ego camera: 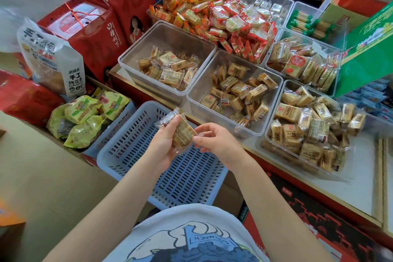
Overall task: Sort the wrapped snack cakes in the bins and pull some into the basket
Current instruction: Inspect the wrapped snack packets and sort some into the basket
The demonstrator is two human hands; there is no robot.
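The left hand (164,144) grips one wrapped snack cake (183,133), fingers and thumb curled round its near end so the packet stands up out of the palm. Its long axis runs from the palm up and away, tilted a little to the left, with the crimped clear end of the wrapper uppermost. The right hand (214,138) sits just beside it on the right, fingers loosely curled and thumb forward; the thumb tip looks to be at the cake's right edge (whether it actually pinches the wrapper I cannot tell).

Both hands hang directly over the blue basket (119,151), which shows no cakes inside. So the relation that matters is simple: the basket lies straight below the cake, and a drop or a short lowering should land it inside. The left hand is the one carrying, and it has open floor of the basket on all sides beneath it; the basket's rims are well clear of the cake.

Beyond the basket's far rim stand the clear bins: a left bin (131,57) with few cakes, a middle bin (200,83) scattered about half full, and a right bin (274,125) heaped, nearer the right hand, which is better placed for the next reach. The bin walls stand above the cakes, so a reach has to come in from above.
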